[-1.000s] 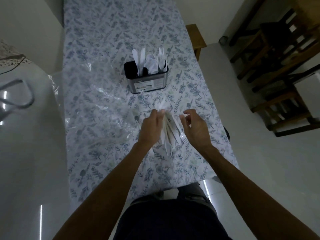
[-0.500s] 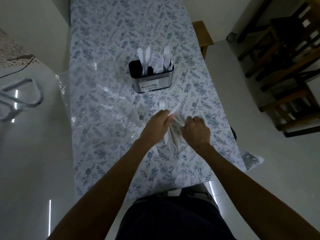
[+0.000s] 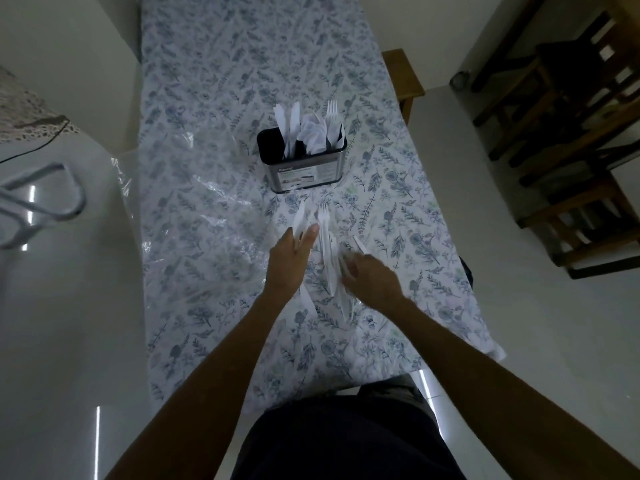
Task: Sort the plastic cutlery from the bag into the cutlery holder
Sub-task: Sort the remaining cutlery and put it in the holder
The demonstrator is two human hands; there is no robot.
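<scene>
- Loose cutlery (image 3: 327,251) lies fanned on the table (image 3: 214,98) between both hands, long axes running toward the far edge, fork tines pointing at the holder
- Holder (image 3: 304,168) stands mid-table, straight beyond the pile; knives, spoons and forks already upright in it
- Left hand (image 3: 291,258): fingers straight, flat against the pile's left side, gripping nothing
- Right hand (image 3: 372,277): fingers curled into the pile's near-right part; whether it holds a piece cannot be told
- Clear bag (image 3: 194,216) lies slack toward the left edge
- Left fingertips lie nearer the holder
</scene>
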